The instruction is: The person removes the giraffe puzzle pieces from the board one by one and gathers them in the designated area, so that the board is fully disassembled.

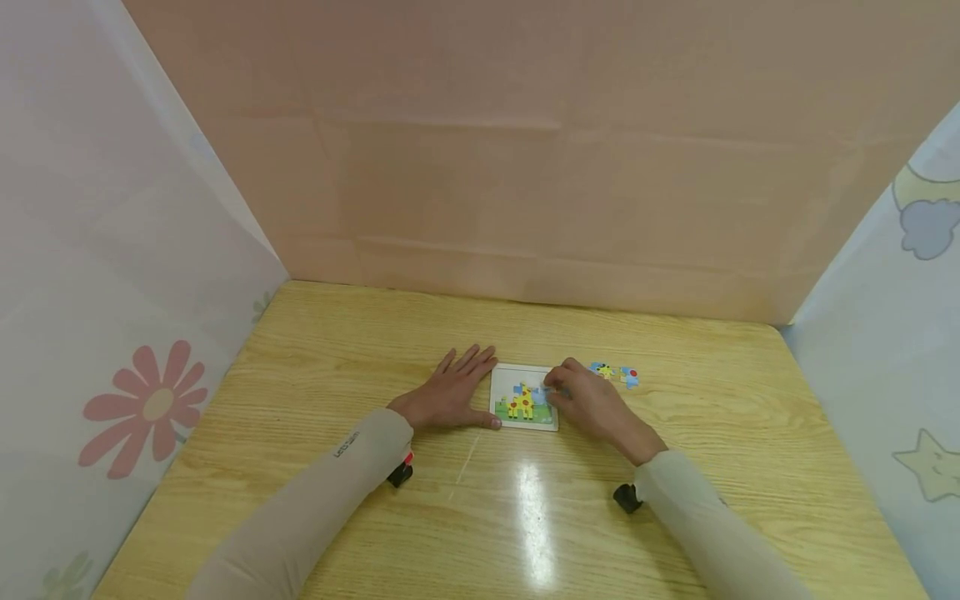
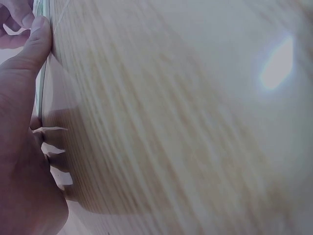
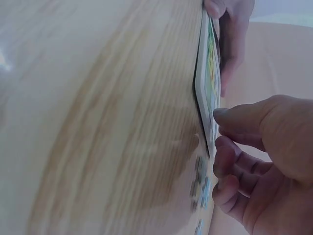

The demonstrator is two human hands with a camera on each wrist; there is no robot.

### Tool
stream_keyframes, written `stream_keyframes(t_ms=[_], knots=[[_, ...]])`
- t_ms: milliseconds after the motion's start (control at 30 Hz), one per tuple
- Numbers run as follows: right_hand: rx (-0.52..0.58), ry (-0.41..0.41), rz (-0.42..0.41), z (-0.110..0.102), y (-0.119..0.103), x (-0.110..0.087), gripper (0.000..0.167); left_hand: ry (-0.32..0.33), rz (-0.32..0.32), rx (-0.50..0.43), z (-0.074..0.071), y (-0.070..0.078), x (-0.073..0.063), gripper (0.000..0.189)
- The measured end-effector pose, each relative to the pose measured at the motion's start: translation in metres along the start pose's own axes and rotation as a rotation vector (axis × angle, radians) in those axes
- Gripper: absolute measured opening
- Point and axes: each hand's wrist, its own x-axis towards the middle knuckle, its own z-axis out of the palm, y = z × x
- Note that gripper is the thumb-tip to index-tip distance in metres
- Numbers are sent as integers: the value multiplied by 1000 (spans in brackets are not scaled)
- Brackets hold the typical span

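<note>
A small jigsaw puzzle board (image 1: 524, 367) with a white frame lies on the table, its picture of yellow giraffes on green grass (image 1: 522, 403) partly filled in. My left hand (image 1: 450, 396) lies spread at its left side, thumb on the lower left corner and fingers reaching past the upper left. Over the board's right edge, my right hand (image 1: 592, 404) pinches a blue puzzle piece (image 1: 564, 392) between thumb and index finger, mostly hidden by the fingers. In the right wrist view the thumb tip (image 3: 221, 115) is right at the board's surface, the other fingers curled below.
Loose puzzle pieces (image 1: 628, 377) in blue, yellow and red lie just right of the board, behind my right hand. The wood-grain table (image 1: 360, 350) meets a brown paper wall (image 1: 465, 200) at the back, with patterned sheets (image 1: 135, 250) at both sides.
</note>
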Motion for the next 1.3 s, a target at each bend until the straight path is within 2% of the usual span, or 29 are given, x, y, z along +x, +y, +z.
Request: stream_keyframes(t_ms=[333,467,667,833,1100,1300], knots=[[-34,-63,-26,5,-15,10,20,-2,0,1,2,-2,1,111],[-33,-113,-21,7,-19,15,26,-9,-3,3,3,-3,1,111],[48,-203,37,4,-24,22,31,2,13,0,3,-4,1,109],[106,-241,70,2,-24,26,30,7,17,-7,3,-5,1,109],[166,-249,88,2,-22,25,30,6,12,-18,4,-6,1,110],[193,-214,72,2,-22,22,28,5,23,-15,4,-6,1,110]])
